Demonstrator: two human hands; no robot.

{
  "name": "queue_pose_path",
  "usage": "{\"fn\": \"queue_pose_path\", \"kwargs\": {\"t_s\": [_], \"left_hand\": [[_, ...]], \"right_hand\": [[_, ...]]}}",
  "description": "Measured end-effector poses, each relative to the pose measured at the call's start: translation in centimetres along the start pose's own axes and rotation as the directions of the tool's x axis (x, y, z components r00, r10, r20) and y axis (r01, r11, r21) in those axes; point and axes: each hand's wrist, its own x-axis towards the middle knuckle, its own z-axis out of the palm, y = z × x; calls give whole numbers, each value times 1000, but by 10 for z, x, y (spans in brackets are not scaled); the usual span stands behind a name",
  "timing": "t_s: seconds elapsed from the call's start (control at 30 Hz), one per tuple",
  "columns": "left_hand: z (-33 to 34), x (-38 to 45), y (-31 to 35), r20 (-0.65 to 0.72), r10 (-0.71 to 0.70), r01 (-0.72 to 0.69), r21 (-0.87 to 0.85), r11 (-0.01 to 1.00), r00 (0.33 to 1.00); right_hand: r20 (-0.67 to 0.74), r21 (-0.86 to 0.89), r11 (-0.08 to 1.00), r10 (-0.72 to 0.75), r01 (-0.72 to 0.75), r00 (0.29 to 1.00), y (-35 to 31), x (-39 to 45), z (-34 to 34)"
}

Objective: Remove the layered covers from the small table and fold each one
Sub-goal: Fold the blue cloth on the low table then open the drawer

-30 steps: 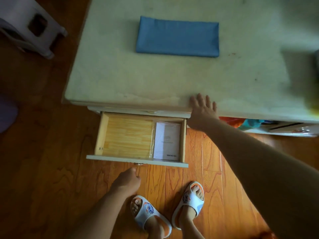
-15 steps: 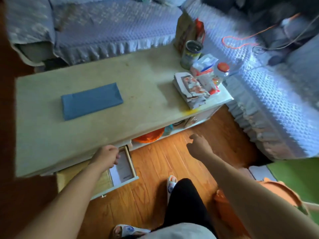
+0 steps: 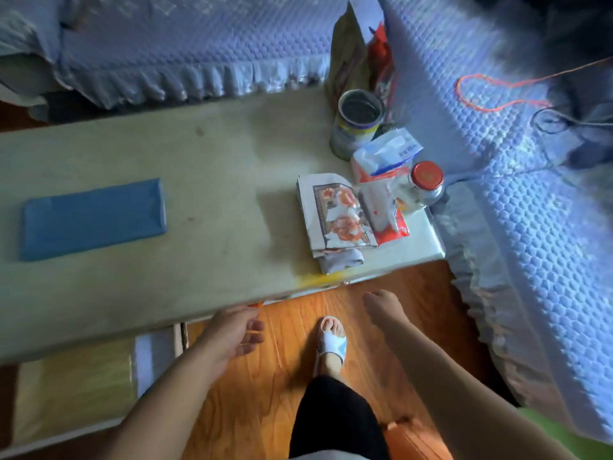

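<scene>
A folded blue cover [image 3: 93, 219] lies flat on the left part of the pale table top [image 3: 215, 194]. A folded cover with an orange flower print [image 3: 335, 224] sits near the table's right end. My left hand [image 3: 232, 330] hovers just below the table's front edge, fingers loosely curled, holding nothing. My right hand [image 3: 381, 305] hangs over the wooden floor in front of the table's right corner, fingers loosely curled and empty. Neither hand touches a cover.
An open drawer [image 3: 76, 386] sticks out under the table at lower left. A tin can [image 3: 358, 124], a red-lidded jar [image 3: 426, 184], packets [image 3: 384, 161] and a bag [image 3: 351, 58] crowd the right end. Sofas with a blue quilted cover [image 3: 530, 210] flank the back and right. My slippered foot [image 3: 331, 340] is between my arms.
My view swung up and to the right. My right hand left the table edge and now hangs over the floor. My left hand moved from the drawer rightward along the table front.
</scene>
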Motion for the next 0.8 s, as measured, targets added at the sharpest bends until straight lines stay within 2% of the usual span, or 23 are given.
{"fn": "queue_pose_path", "kwargs": {"t_s": [0.07,0.17,0.23,0.37,0.47,0.5,0.57,0.6,0.63,0.7,0.73,0.8], "left_hand": [[35,16,15,21,-17,17,13,1000,1000],[76,45,37,17,23,-24,58,998,1000],[95,68,46,-6,36,-35,58,998,999],[126,120,65,-57,19,-18,15,1000,998],[151,161,79,-101,6,-13,-66,998,995],[158,172,82,-117,-2,-3,-45,999,993],[173,186,88,-188,-5,14,43,999,982],[180,191,89,-247,-3,26,92,995,969],[187,195,89,-304,-7,44,115,992,953],[195,199,89,-345,-33,65,81,995,938],[197,200,88,-354,-38,63,59,996,935],[196,201,86,-351,-41,58,38,998,936]], "right_hand": [[25,194,979,59,-62,998,-25,37,-15],[62,446,870,202,-208,977,-51,106,-26],[135,499,816,261,-293,956,-60,139,-25],[301,532,756,253,-382,920,-67,169,-8],[350,675,609,233,-417,907,-63,179,9],[375,721,563,173,-404,911,-58,184,14],[339,758,550,128,-351,932,-54,186,18],[244,757,594,128,-271,961,-51,188,17],[83,742,656,116,-139,990,-53,183,14],[-167,691,713,-4,120,986,-54,176,14],[-180,701,689,-78,183,981,-57,171,16],[-90,768,612,-190,190,978,-64,164,21]]}}
